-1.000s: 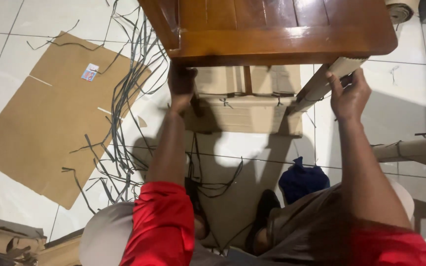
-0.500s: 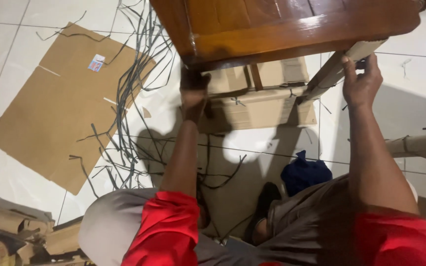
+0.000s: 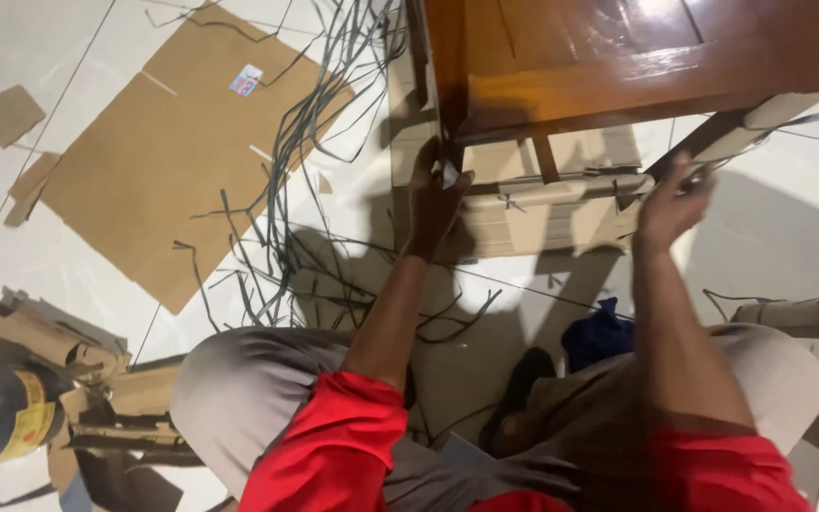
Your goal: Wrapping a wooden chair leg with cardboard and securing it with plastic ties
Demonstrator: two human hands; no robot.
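Both hands have shifted along the wooden chair [image 3: 618,57] since half a second ago. Left hand [image 3: 436,194] now grips the cardboard-wrapped front leg [image 3: 426,133] under the seat's near-left corner. Right hand [image 3: 670,201], blurred, closes around the wrapped leg [image 3: 760,123] at the near-right corner. Black strapping [image 3: 286,190] litters the floor beside flat cardboard [image 3: 163,161].
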